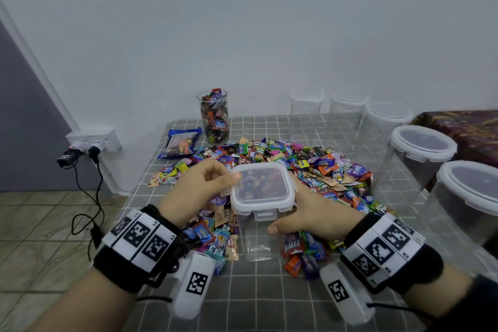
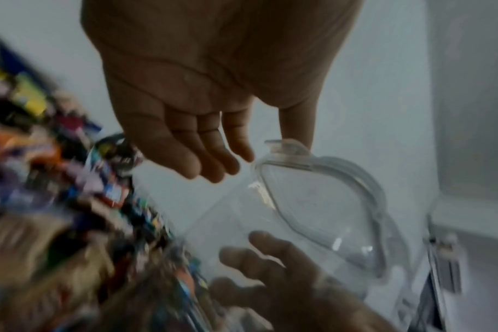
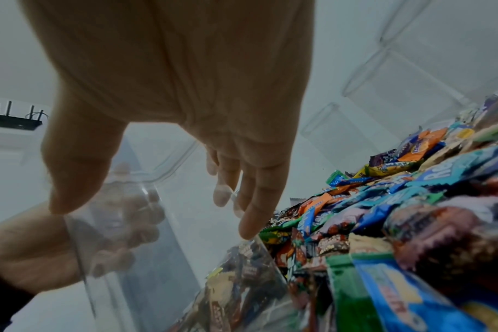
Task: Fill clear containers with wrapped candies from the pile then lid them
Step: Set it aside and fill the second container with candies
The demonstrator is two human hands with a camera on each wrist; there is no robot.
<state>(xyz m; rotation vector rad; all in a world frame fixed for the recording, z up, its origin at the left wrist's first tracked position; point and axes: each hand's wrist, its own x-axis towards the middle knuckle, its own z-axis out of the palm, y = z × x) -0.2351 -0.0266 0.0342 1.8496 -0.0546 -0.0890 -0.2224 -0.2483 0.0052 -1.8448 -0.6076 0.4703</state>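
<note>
Head view: both hands frame a lidded square container (image 1: 260, 213) on a grey checked tabletop (image 1: 269, 299), amid the candy pile (image 1: 310, 167). The right hand (image 1: 315, 213) grips its side; the left hand (image 1: 199, 191) pinches the lid (image 1: 262, 187). Beyond, five empty lidded containers (image 1: 420, 159), one full glass (image 1: 214, 116), one blue bag (image 1: 180, 141), white wall (image 1: 242, 21).

Left of your grey grid-checked tabletop (image 1: 269, 294): white wall power strip (image 1: 94, 139) with black plugs and cable (image 1: 89, 197) trailing onto beige tiled floor (image 1: 40, 237). Black router (image 3: 18, 118) on the wall.
</note>
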